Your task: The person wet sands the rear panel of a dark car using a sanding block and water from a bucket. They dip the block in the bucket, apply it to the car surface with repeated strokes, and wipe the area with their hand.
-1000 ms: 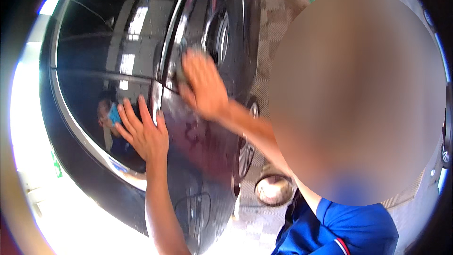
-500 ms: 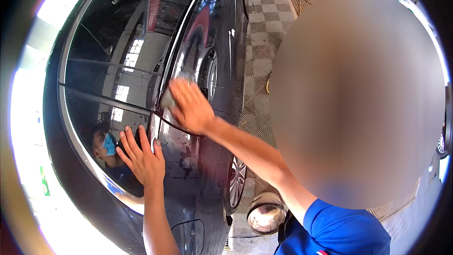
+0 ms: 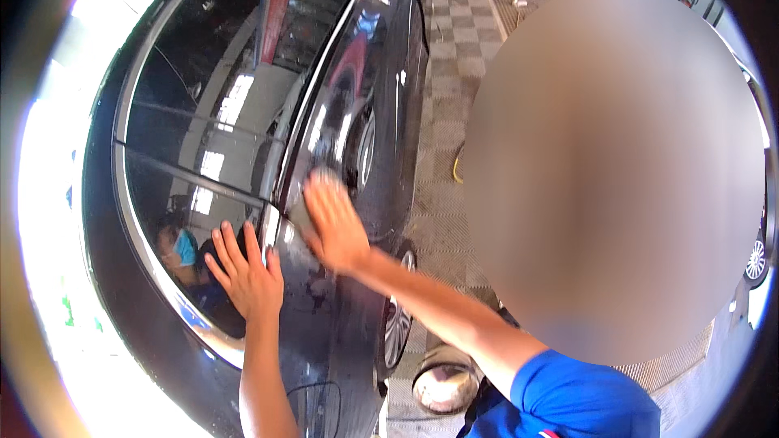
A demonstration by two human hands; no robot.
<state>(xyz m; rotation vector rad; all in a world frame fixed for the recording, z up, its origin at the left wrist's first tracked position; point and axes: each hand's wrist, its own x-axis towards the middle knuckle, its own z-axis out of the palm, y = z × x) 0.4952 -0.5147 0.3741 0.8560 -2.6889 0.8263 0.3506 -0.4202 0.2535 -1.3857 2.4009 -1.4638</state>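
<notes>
A glossy dark car takes up the left half, with its side window (image 3: 191,105) and wet-looking door panel (image 3: 312,349) facing me. My left hand (image 3: 251,276) lies open on the lower window edge and the bright trim (image 3: 302,123), fingers spread. To its right, my right hand (image 3: 339,231) presses with its palm down on the door, close to the seam between the doors. Under that palm is a greyish-green pad (image 3: 300,215); only its left edge shows, and the fingers are slightly blurred by motion.
Beside the car's wheel (image 3: 398,328), a round bucket-like container (image 3: 445,385) stands on the patterned tile floor (image 3: 453,105). A yellow hose or cord (image 3: 458,166) lies on the floor. A large blurred patch hides the right side; another car's wheel (image 3: 755,259) shows beyond it.
My right hand has moved nearer along the door, with the pad beneath it. My left hand stays at the window edge. The view has shifted slightly.
</notes>
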